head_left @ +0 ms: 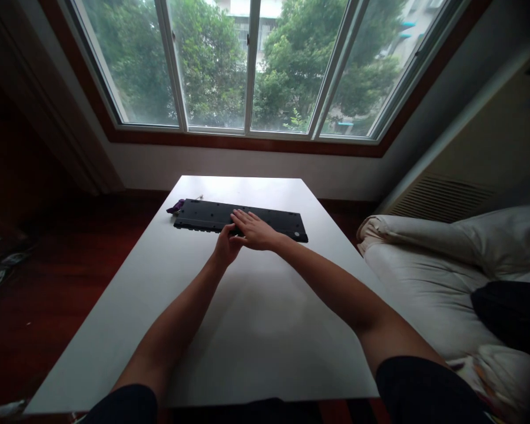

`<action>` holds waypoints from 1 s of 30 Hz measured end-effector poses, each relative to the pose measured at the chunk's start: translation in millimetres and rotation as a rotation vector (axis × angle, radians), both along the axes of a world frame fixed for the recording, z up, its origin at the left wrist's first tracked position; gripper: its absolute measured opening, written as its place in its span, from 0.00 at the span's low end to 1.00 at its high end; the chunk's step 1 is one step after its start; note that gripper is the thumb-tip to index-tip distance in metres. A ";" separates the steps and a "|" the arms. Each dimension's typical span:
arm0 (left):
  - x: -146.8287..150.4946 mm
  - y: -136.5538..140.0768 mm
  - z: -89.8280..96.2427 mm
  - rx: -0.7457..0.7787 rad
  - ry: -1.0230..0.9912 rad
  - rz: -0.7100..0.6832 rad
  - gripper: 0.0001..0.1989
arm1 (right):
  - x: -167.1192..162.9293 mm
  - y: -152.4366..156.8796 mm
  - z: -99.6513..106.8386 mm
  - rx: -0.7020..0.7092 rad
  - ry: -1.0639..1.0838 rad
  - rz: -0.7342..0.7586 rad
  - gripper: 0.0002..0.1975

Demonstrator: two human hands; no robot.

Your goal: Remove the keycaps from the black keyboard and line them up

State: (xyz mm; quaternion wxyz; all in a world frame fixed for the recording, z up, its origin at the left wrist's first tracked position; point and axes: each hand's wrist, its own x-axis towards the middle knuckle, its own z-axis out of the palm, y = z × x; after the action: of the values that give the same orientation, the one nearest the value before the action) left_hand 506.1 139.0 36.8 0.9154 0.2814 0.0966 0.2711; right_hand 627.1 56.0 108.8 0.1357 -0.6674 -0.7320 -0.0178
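Note:
A black keyboard (203,213) lies face down toward the far end of the white table (159,330), its screw-dotted underside up and a small round pale mark near its right end. My left hand (228,244) is at the middle of the near edge, its fingers curled against that edge and partly hidden. Flat across the underside, just right of centre, rests my right hand (257,231) with fingers stretched out. The two hands touch or overlap at the thumbs. Beside the keyboard's left end sits a small crumpled purple thing (175,207), its kind unclear.
A small pale item (199,196) lies behind the keyboard's left end. Beyond the table is a wall with a wide window (247,70). A light-coloured sofa (424,282) with a dark item (512,315) stands to the right. Cables (0,274) lie on the reddish floor at left.

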 end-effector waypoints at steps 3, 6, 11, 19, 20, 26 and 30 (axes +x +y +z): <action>-0.1 2.5 -6.8 -0.013 0.062 0.028 0.06 | 5.3 3.1 3.5 0.093 0.004 -0.009 0.42; -2.0 4.5 -9.3 -0.040 0.068 0.061 0.12 | 13.5 0.6 33.5 0.336 0.018 -0.060 0.41; -5.9 6.6 -4.8 -0.097 0.015 0.039 0.19 | 10.0 -0.3 47.0 0.506 0.050 -0.119 0.34; -9.2 13.1 -4.0 -0.100 0.058 0.020 0.15 | 3.7 16.2 -27.2 0.004 0.016 0.023 0.39; -10.2 14.1 -3.5 -0.103 0.078 0.029 0.15 | 5.8 15.1 -26.8 0.045 0.032 0.016 0.37; -17.0 25.4 1.3 -0.103 0.030 0.091 0.19 | 33.5 -16.1 -12.9 0.291 0.151 -0.084 0.22; -16.2 31.1 4.8 -0.111 0.036 0.132 0.16 | 42.4 -55.4 -23.1 0.630 0.269 -0.347 0.15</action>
State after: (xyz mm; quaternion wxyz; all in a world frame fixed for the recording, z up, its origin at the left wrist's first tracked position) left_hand 489.9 170.1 41.5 0.9079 0.2279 0.1463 0.3201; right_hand 669.6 0.6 85.8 0.4239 -0.7034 -0.5424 -0.1770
